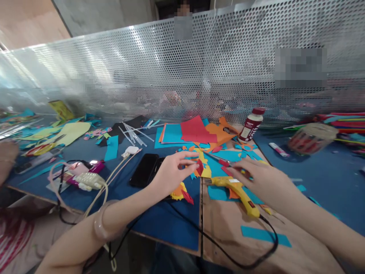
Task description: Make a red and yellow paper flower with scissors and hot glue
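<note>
My left hand (176,169) pinches a small red cut piece (200,167) between thumb and fingers, above the scraps in the middle of the table. To its right, my right hand (256,177) is closed around a pair of scissors (218,158), whose metal blades point left toward the red piece. The fingers hide most of the handles. Just below the right hand lies a yellow glue gun (239,190) with a black cord. Under my left wrist sit small yellow, orange and red cutouts (179,193). Blue sheet scraps (228,156) spread beneath the scissors.
A black phone (144,170) lies left of my left hand. Behind are stacked coloured sheets (196,129), a bottle (251,125) and a perforated metal screen (159,72). Cables and a power strip (88,179) lie left, near another person's hand (8,158). A jar (312,137) stands right.
</note>
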The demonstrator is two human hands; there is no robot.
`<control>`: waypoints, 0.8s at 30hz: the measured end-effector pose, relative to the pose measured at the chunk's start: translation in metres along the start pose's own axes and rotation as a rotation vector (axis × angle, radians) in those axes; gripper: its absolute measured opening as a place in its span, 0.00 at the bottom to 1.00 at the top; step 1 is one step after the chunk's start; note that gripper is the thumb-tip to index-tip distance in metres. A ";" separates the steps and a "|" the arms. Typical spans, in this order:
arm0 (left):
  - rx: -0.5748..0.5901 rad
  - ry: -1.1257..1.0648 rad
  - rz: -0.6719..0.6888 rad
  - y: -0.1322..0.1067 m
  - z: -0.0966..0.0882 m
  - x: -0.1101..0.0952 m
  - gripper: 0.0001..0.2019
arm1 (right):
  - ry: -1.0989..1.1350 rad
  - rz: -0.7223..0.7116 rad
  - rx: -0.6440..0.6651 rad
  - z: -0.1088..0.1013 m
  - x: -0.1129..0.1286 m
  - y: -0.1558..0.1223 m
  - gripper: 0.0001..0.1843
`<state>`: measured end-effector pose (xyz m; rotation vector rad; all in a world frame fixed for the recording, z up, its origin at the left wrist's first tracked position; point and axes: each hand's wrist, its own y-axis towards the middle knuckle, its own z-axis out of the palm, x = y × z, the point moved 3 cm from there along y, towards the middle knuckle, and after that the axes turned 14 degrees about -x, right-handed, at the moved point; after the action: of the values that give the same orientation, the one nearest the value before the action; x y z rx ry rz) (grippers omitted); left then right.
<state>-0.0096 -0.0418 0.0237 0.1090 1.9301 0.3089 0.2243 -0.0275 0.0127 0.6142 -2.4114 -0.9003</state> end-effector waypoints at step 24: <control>0.392 0.676 0.515 -0.025 -0.024 0.056 0.28 | 0.461 0.279 0.134 0.023 0.032 -0.008 0.10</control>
<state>-0.0510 -0.0575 -0.0248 0.8630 2.6003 0.3261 0.1878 -0.0401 0.0008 0.4567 -2.0774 -0.4269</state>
